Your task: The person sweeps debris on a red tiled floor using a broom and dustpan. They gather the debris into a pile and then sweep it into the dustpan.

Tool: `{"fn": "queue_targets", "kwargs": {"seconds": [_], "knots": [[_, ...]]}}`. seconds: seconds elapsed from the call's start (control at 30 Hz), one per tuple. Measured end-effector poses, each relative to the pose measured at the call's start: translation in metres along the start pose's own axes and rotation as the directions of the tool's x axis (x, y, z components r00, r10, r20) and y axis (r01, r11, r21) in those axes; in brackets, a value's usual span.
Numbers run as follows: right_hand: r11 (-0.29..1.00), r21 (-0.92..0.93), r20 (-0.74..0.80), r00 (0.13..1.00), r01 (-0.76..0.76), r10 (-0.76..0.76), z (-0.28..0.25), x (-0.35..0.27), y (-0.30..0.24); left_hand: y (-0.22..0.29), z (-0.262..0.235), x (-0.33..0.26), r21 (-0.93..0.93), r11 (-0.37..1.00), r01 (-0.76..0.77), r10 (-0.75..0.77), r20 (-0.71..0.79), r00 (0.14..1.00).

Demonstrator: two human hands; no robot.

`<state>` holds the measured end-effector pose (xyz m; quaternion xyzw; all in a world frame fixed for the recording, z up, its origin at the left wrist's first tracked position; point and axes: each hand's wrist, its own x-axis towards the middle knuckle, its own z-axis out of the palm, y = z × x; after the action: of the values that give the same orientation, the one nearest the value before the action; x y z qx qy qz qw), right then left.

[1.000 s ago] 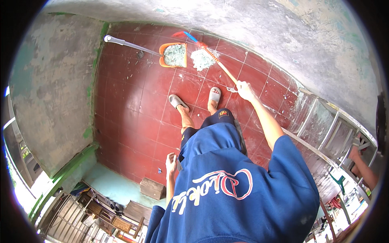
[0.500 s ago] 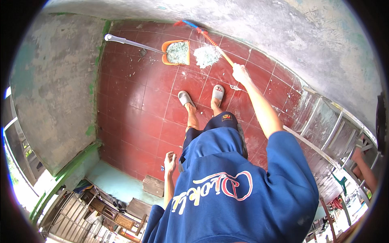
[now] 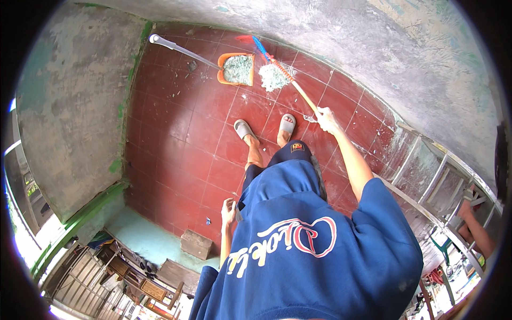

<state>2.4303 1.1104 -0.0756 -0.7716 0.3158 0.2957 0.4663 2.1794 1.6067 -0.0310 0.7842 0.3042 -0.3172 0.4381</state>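
My right hand [image 3: 327,120] is closed round the wooden handle of a broom [image 3: 306,98], with the arm stretched forward. The broom slants away to the far left, ending in a blue and red head [image 3: 261,49] on the floor near the back wall. Just under the broom lies a heap of pale, crumbly debris [image 3: 273,80]. To its left sits an orange dustpan [image 3: 226,80], holding more of the same debris, its long grey handle [image 3: 184,50] leaning to the left. My left hand [image 3: 228,212] hangs by my side, empty, with fingers loosely bent and apart.
Red tiles [image 3: 176,154] with scattered bits make up the floor. Rough walls bound the left and back. A ladder [image 3: 440,178] stands at the right, with another person's leg [image 3: 476,229] behind it. A block [image 3: 196,244] lies at the lower left, near a small blue scrap [image 3: 208,221].
My right hand has drawn back toward me and slightly right. The broom's head has swung right, and its handle now crosses the heap's edge. The dustpan stays put.
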Motion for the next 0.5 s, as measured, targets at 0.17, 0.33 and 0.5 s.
{"fn": "queue_targets", "kwargs": {"seconds": [0.17, 0.33, 0.5], "knots": [[0.901, -0.306, -0.158, 0.917, 0.307, -0.366, -0.002, -0.027, 0.031, -0.014, 0.002, 0.002, 0.012, 0.999, -0.048, 0.048, -0.027, 0.998], [0.915, -0.287, -0.269, 0.893, 0.282, -0.36, 0.004, -0.087, 0.076, 0.015, -0.013, 0.015, -0.053, 0.998, -0.031, 0.029, -0.038, 0.999], [0.948, 0.298, -0.082, 0.986, -0.115, 0.145, -0.004, -0.143, 0.088, 0.027, -0.014, 0.033, -0.04, 0.997, -0.063, 0.062, -0.008, 0.998]]}}
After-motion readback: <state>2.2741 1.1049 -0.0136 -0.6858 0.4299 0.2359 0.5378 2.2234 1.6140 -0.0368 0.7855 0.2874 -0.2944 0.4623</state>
